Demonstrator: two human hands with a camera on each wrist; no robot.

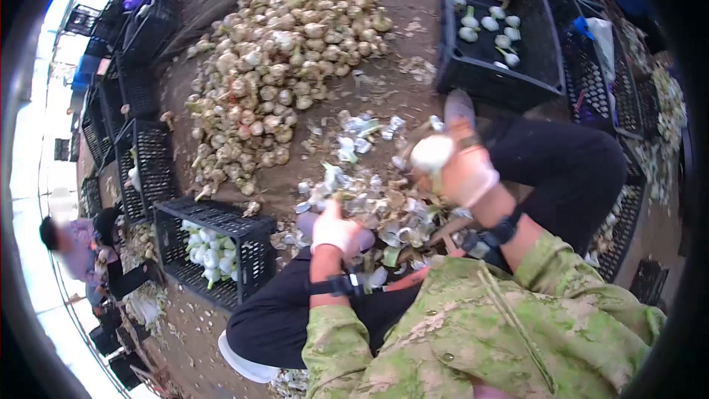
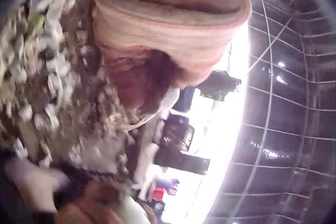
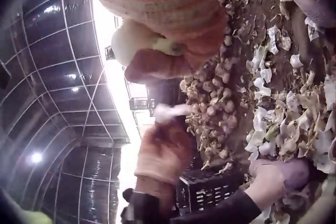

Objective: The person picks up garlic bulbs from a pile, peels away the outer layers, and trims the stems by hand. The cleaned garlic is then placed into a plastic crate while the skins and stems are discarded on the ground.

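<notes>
Head view, right hand: the right hand (image 1: 465,171), in a pale pink knitted glove, is gripping a round white peeled bulb (image 1: 432,154) and holding it up over the lap, probably so that loose skin falls clear.
Head view, left hand: the left hand (image 1: 336,230), gloved alike, is curling low by the knee with the thumb up. What it is pinching is not showing here.
Head view, surroundings: a heap of pale husk scraps (image 1: 369,203) is lying on the earthen floor directly under both hands. A mound of unpeeled brownish bulbs (image 1: 273,66) is sitting just ahead, within reach. A near black slatted plastic crate (image 1: 221,216) and a far black slatted plastic crate (image 1: 495,85) are holding peeled white bulbs, one on each side.
Left wrist view: the left hand (image 2: 168,24) is filling the top of the frame, too blurred to show its grip.
Right wrist view: the right hand (image 3: 173,24) is wrapping its fingers round the round white peeled bulb (image 3: 131,43). Facing it, the left hand (image 3: 163,153) is pinching a thin white scrap of skin (image 3: 170,110).
</notes>
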